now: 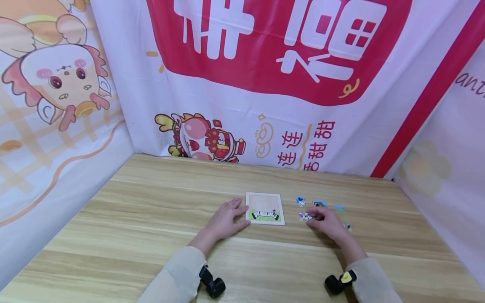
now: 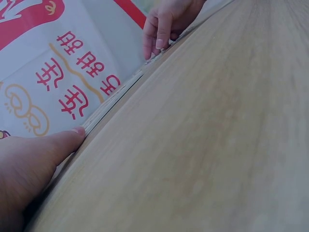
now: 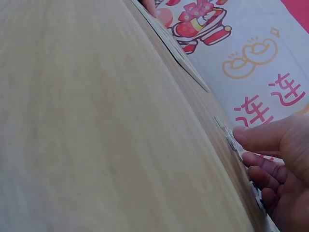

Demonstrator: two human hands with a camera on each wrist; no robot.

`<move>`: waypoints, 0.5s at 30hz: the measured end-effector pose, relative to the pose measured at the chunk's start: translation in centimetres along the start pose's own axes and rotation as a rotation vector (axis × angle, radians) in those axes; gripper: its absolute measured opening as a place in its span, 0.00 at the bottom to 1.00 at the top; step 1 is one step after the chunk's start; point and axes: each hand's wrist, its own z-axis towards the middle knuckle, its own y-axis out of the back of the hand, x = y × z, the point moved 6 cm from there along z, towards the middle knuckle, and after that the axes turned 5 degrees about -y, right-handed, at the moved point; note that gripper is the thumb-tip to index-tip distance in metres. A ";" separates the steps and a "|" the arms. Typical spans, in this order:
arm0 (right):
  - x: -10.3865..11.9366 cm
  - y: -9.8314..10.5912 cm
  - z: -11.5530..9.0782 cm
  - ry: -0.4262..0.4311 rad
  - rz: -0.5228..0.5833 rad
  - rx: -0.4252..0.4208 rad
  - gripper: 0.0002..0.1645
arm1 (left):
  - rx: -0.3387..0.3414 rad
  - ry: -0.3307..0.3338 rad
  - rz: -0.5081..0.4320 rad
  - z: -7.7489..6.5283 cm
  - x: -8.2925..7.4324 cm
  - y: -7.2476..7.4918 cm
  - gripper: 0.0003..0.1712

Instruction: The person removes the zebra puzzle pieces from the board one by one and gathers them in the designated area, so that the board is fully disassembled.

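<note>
On the table (image 1: 265,261), the frame (image 1: 265,200) lies between my left fingers (image 1: 241,211) and right fingers (image 1: 316,210), puzzle pieces (image 1: 300,201) just by, beyond and right of the latter

Head view, going by its centre: white fabric backdrop (image 1: 242,94) has red 连连 (image 1: 290,147) and 甜甜 (image 1: 323,141) near 3 o'clock, plus big white 福 (image 1: 337,43) on a rounded red panel (image 1: 265,59) at 1ish. Pale printed cloth (image 1: 460,122), 2-3 o'clock: black "ant", rest cropped lol.

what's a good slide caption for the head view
Left hand at the edge of a partly filled zebra puzzle board, right hand among loose pieces, on a wood-grain table.
</note>
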 end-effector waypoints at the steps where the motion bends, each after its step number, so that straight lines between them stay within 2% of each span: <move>1: 0.1 0.1 0.0 -0.005 -0.008 0.002 0.19 | 0.000 0.000 -0.002 0.0 0.0 0.0 0.32; 10: 0.9 0.6 -0.2 -0.002 -0.007 0.057 0.24 | -0.011 -0.004 -0.031 0.1 -0.6 0.2 0.32; 15: 2.3 0.8 -0.2 -0.012 -0.039 0.065 0.24 | -0.014 -0.048 -0.046 0.2 -2.0 0.2 0.33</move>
